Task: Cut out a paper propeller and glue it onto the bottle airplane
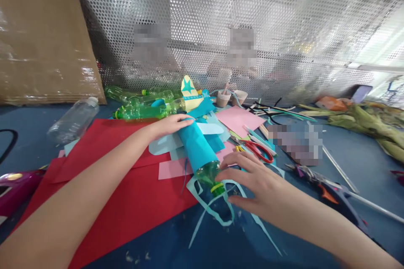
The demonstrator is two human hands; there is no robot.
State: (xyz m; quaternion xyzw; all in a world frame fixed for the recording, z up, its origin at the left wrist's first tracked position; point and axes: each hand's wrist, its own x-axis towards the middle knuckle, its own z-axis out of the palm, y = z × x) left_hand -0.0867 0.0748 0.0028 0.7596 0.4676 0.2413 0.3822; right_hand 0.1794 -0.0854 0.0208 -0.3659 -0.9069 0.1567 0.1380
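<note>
A green plastic bottle [206,172] wrapped in blue paper lies tilted across the pile, its green cap toward me. Pale blue paper wings [164,144] stick out at its sides. Beyond it stands a cream paper fin [187,86] with a blue star; whether it joins the bottle is hard to see. My left hand [170,126] grips the bottle's far end, its fingertips partly hidden. By the neck, my right hand [254,176] is open, fingers spread and curved, the nearest fingertips close to or touching the plastic. Pale blue paper offcuts [217,216] lie under the cap.
Red paper sheets [135,201] spread to the left. Red-handled scissors [260,151] and a glue gun [334,197] lie right. Behind are green bottles [142,111], a clear bottle [74,119], small cups [223,98], a cardboard sheet [47,38] and a perforated metal panel [202,17].
</note>
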